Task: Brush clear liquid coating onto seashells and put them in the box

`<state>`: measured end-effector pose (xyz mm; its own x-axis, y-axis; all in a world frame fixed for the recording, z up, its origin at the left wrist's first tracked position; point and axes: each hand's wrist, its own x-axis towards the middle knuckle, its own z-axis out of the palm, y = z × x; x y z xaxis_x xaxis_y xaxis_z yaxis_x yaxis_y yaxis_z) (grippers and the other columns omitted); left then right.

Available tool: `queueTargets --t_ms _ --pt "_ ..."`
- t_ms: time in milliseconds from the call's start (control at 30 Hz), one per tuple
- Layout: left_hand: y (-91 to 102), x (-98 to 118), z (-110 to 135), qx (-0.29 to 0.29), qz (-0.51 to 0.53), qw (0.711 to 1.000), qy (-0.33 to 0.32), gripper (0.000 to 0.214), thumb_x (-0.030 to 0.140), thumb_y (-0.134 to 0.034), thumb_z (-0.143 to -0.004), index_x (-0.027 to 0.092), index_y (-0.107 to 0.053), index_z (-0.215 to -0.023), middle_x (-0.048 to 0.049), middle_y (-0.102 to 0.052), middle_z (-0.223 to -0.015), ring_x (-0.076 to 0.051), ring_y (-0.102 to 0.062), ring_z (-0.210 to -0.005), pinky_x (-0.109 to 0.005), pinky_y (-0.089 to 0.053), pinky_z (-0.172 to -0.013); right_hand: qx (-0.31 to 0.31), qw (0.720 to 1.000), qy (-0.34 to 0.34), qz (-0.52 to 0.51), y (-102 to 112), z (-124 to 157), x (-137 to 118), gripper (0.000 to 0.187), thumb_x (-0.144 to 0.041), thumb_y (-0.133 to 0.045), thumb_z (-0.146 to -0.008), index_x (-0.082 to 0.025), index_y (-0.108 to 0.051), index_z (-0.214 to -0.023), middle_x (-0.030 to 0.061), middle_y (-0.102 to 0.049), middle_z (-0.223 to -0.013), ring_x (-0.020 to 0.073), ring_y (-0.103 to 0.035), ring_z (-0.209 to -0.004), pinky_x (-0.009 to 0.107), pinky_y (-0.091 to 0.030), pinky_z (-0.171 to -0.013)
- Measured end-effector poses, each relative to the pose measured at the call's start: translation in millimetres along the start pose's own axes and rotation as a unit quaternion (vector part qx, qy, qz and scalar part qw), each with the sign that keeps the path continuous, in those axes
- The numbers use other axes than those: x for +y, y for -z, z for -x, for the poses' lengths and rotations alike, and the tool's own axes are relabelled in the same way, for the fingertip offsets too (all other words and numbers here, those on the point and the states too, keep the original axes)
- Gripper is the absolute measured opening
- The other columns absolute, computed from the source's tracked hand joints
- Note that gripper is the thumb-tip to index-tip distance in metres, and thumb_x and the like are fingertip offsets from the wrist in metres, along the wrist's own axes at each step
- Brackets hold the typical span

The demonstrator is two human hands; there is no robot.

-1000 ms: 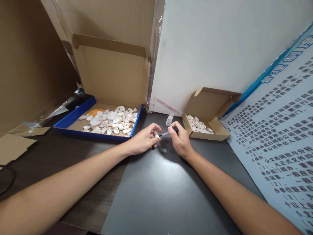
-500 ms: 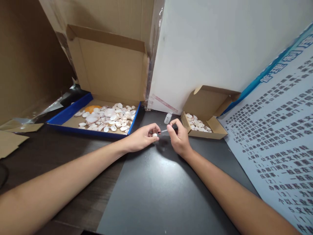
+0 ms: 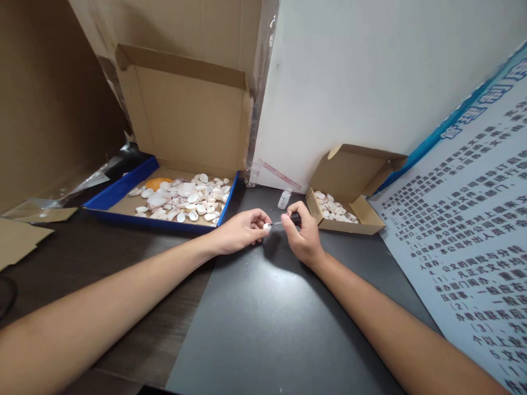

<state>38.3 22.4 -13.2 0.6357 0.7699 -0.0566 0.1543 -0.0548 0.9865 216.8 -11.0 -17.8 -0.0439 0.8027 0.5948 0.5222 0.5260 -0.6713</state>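
Observation:
Between the fingertips of my left hand (image 3: 241, 231) is a small white seashell (image 3: 267, 227). My right hand (image 3: 303, 233) is closed around the black cap of a small brush applicator (image 3: 293, 219). Its thin stem points left, and the dark tip is at the shell, seemingly touching it. Just behind my hands a small clear bottle (image 3: 284, 198) with a pale label stands upright on the table.
At the left, a blue-sided cardboard box (image 3: 123, 215) with a raised lid holds many shells and an orange piece. A smaller cardboard box (image 3: 351, 227) with white shells stands at the right. A printed poster (image 3: 465, 219) leans in at the right. Cardboard pieces (image 3: 24, 241) lie far left.
My left hand has turned the shell slightly and brought it a little to the right. The brush tip now meets the shell. The view has shifted slightly.

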Motion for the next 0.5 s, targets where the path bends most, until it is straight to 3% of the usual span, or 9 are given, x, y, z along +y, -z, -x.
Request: queueTargets --t_ms 233,500 --pt "-0.1 3.3 0.8 0.009 -0.039 0.999 -0.016 0.019 0.031 -0.061 -0.08 0.016 -0.059 -0.092 0.0037 -0.053 -0.068 -0.01 -0.049 -0.061 -0.024 -0.039 -0.06 -0.003 1.0 -0.01 -0.004 -0.1 0.6 1.4 0.013 -0.024 -0.05 -0.084 -0.022 -0.04 -0.076 -0.0047 -0.039 -0.064 0.012 -0.038 -0.056 0.025 -0.033 -0.056" --pt "-0.3 3.6 0.1 0.008 0.005 1.0 0.01 0.021 0.032 -0.063 -0.08 0.015 -0.057 -0.092 0.0027 -0.055 -0.072 -0.01 -0.052 -0.061 -0.025 -0.043 -0.062 -0.024 1.0 -0.004 -0.004 0.5 0.5 0.2 0.012 -0.021 -0.05 -0.08 -0.022 -0.039 -0.074 -0.0049 -0.037 -0.063 0.0119 -0.036 -0.055 0.025 -0.031 -0.055"
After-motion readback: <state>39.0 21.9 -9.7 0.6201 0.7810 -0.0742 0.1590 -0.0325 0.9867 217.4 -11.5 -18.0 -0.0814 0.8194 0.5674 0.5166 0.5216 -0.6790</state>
